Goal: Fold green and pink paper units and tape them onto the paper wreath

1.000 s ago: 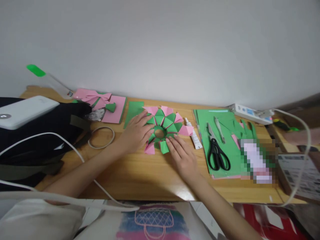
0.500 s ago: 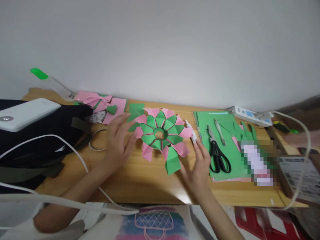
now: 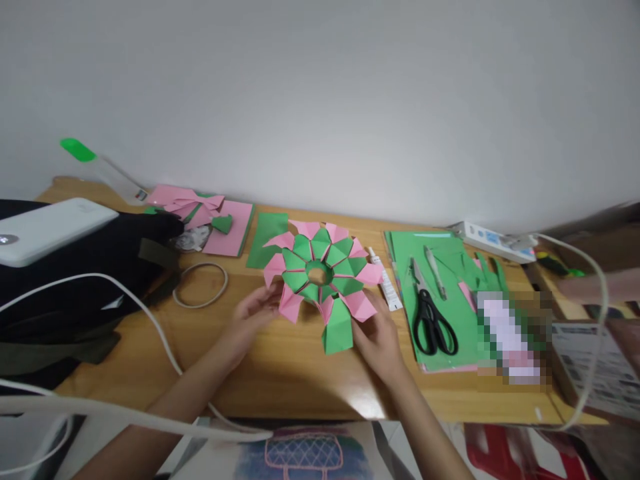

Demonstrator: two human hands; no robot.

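A pink and green folded paper ring (image 3: pixel 323 277) is tilted up off the wooden table (image 3: pixel 280 373), its near edge raised. My left hand (image 3: pixel 250 317) holds its lower left rim with fingers under the pink flaps. My right hand (image 3: pixel 379 340) grips the lower right rim under a pink flap. One green flap hangs down between the two hands.
A small glue tube (image 3: pixel 385 287) lies right of the ring. Black scissors (image 3: pixel 433 317) and tweezers (image 3: pixel 435 270) rest on green paper sheets (image 3: pixel 445 293). Folded pink and green paper (image 3: pixel 210 217) lies at back left, a rubber ring (image 3: pixel 200 285) and a black bag (image 3: pixel 70 267) at left.
Both hands lifted off the flattened ring, drew apart, then came back to grasp its near rim. The ring has spread open and now tilts up off the table.
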